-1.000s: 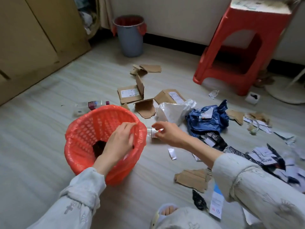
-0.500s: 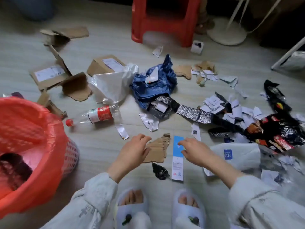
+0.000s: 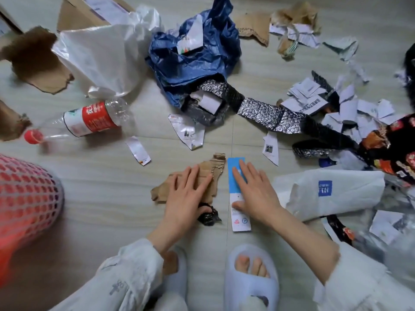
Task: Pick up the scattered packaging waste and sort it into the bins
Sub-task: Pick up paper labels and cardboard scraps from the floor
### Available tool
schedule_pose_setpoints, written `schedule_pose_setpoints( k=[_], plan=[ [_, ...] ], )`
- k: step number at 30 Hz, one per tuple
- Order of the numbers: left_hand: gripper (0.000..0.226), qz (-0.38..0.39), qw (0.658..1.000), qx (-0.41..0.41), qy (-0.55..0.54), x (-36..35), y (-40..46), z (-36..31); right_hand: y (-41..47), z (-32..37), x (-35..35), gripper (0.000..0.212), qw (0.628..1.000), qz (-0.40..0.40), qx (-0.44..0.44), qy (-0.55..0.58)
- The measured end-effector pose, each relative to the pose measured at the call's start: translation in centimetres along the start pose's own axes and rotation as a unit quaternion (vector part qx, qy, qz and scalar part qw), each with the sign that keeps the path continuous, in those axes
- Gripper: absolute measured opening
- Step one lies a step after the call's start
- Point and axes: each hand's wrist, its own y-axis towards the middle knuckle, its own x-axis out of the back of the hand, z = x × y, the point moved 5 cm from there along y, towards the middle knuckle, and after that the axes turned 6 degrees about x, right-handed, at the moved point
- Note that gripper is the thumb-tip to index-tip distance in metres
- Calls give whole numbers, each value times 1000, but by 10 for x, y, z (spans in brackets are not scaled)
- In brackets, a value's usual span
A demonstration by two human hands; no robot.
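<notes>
Both hands flat on floor litter, nothing gripped. Left hand (image 3: 187, 196) lies with straight fingers on the torn cardboard scrap (image 3: 207, 173), thumb side next to a crumpled black wrapper bit (image 3: 208, 215). Right hand (image 3: 252, 189) lies with straight fingers on the blue-and-white paper strip (image 3: 235, 198). Red mesh basket (image 3: 27, 194) sits at far left, well apart from both hands; no other bin in view. Risks, as I judge them: the strip lies flat on smooth floor, so fingers may slide it instead of lifting an edge. The cardboard is ragged and could tear further if pinched at a corner. The black bit could get scooped up with the cardboard and land in the wrong bin. The plastic bottle (image 3: 89, 120) could roll if bumped.
</notes>
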Motion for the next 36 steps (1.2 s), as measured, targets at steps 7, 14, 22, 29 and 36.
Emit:
schedule_pose_setpoints(
  k=[7, 14, 22, 29, 36],
  plan=[
    [85, -29, 999, -15, 3, 7, 2, 6, -10, 2, 5, 77, 987, -88, -56, 121],
    [68, -53, 995, 55, -71, 10, -4, 13, -11, 6, -1, 68, 965, -116, -140, 188],
    [67, -26, 973, 180, -140, 17, 6, 21, -9, 2, -3, 61, 957, -101, -191, 194],
    [22, -59, 946, 185, -258, 29, 3, 44, -4, 6, -5, 56, 951, -116, -196, 209],
    [11, -56, 926, 195, -319, 44, -3, 63, 6, 8, 0, 61, 956, -107, -178, 208]
  ],
)
